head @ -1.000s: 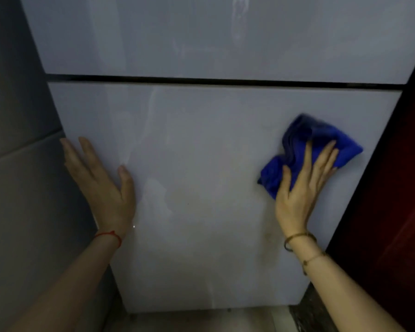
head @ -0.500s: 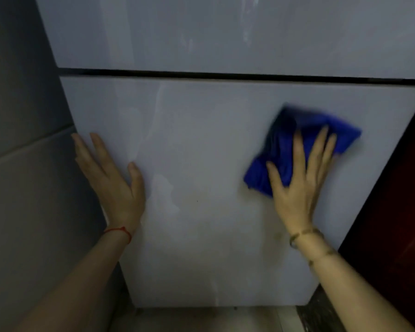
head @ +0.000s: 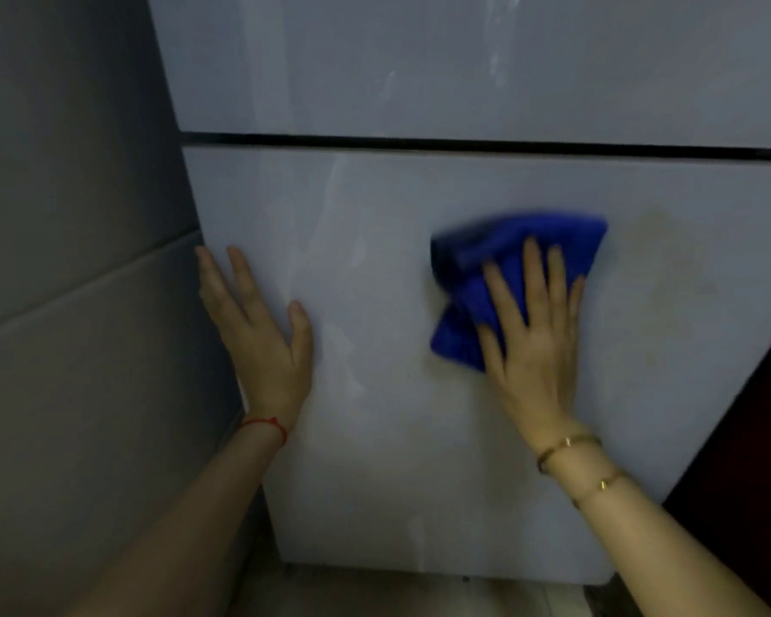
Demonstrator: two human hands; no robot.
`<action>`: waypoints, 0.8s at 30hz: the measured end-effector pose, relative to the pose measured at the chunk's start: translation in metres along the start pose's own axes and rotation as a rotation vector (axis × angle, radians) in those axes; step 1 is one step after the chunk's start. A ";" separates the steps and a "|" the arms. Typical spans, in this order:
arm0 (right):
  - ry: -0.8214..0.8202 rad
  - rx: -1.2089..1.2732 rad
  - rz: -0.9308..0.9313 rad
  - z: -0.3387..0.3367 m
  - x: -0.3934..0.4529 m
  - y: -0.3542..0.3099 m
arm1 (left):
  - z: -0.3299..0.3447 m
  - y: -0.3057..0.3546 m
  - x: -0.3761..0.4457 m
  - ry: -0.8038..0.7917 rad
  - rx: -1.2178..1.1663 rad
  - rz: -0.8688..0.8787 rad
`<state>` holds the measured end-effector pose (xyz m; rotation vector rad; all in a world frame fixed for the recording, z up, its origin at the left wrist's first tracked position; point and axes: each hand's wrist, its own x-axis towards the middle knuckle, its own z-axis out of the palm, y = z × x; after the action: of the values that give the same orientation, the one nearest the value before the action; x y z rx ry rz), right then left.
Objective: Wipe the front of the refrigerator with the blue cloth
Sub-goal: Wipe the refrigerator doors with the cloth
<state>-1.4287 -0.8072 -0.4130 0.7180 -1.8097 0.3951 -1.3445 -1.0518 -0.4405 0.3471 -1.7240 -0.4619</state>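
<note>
The white refrigerator's lower door (head: pixel 397 460) fills the middle of the view, under a dark horizontal gap and the upper door (head: pixel 419 60). My right hand (head: pixel 530 345) lies flat on the bunched blue cloth (head: pixel 486 264) and presses it against the lower door, right of centre. The cloth is blurred by motion. My left hand (head: pixel 259 336) rests flat with fingers spread on the door's left edge and holds nothing. A faint yellowish smear shows on the door to the right of the cloth.
A grey tiled wall (head: pixel 72 305) stands close against the refrigerator's left side. A dark reddish surface (head: pixel 757 460) borders the right side. The floor (head: pixel 397 594) shows below the door's bottom edge.
My right hand has slid the blue cloth leftward across the lower door, toward the middle. My left hand has stayed flat on the door's left edge.
</note>
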 end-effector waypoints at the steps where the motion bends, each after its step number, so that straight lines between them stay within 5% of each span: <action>1: 0.043 0.024 0.015 -0.001 0.025 -0.012 | 0.000 0.000 0.000 -0.003 -0.003 -0.002; 4: 0.042 0.014 -0.152 0.009 0.053 -0.048 | -0.001 -0.002 -0.002 -0.025 -0.053 -0.020; 9: -0.229 -0.092 -0.471 0.038 -0.057 -0.048 | -0.006 -0.008 -0.003 -0.071 -0.098 -0.008; 13: -0.198 -0.162 -0.460 0.023 -0.063 -0.005 | -0.010 -0.010 -0.002 -0.108 -0.111 0.001; 19: 0.050 0.017 -0.043 0.010 0.057 -0.055 | -0.009 -0.005 -0.003 -0.103 -0.155 -0.033; 24: -0.175 -0.047 -0.359 0.034 -0.017 -0.072 | -0.016 -0.008 -0.004 -0.148 -0.209 -0.038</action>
<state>-1.4031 -0.8768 -0.4463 1.0480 -1.7977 0.0525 -1.3285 -1.0584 -0.4455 0.1994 -1.7951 -0.7038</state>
